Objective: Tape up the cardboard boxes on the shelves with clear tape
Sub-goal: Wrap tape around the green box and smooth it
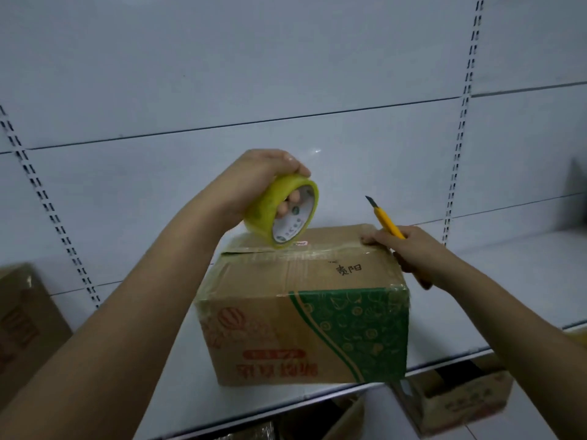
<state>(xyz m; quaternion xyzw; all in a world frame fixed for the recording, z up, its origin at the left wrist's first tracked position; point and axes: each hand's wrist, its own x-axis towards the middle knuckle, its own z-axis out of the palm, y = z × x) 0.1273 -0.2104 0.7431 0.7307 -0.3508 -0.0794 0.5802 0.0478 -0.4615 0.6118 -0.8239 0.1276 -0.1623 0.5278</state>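
A brown cardboard box (305, 315) with a green printed corner stands on the white shelf (495, 315). A strip of clear tape (320, 251) runs along its top seam. My left hand (260, 179) grips a yellowish roll of clear tape (282, 214), fingers through its core, and holds it on the box's top left end. My right hand (409, 249) holds a yellow utility knife (386, 222) with its blade pointing up and away. Its fingertips press on the tape at the box's top right end.
Another cardboard box (25, 325) sits at the left edge of the shelf. Below the shelf, more boxes (457, 401) show at the lower right. A white back panel with slotted uprights (460, 131) rises behind the shelf.
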